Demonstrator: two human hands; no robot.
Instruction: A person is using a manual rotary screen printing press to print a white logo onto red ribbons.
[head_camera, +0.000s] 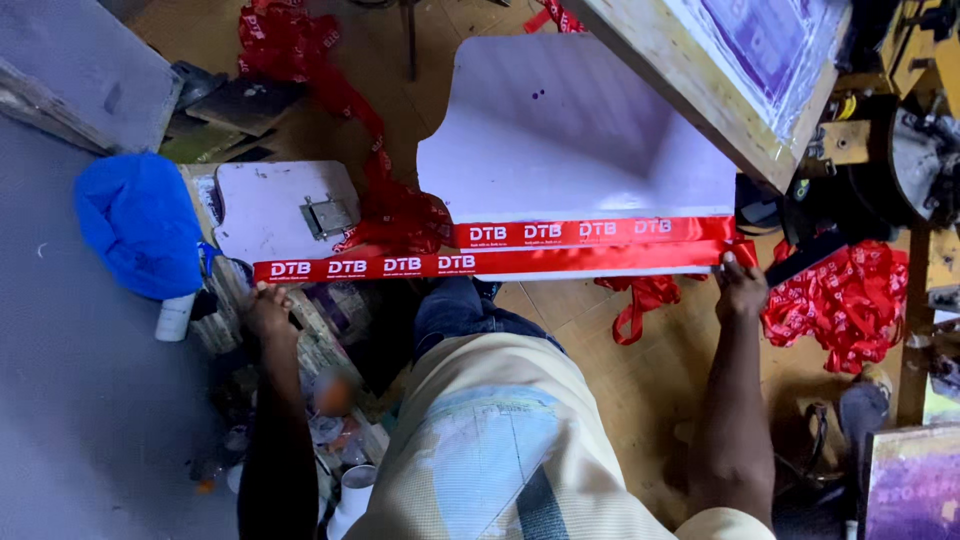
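Across the frame's middle, the left hand (268, 308) and right hand (741, 285) each pinch an end of a printed red ribbon (480, 262), stretched along the white table (570, 130).

To my left a blue plastic bag (140, 225) slumps on the grey surface, with a small white bottle (175, 316) just below it. A white board with a metal hinge plate (327, 215) sits beyond that. Up at my right a wooden-framed printing screen (730, 75) tilts over the table, its mesh stained purple. A heap of red ribbon (845, 300) lies on the tan floor (640, 400) at right, more trailing across the floor above.
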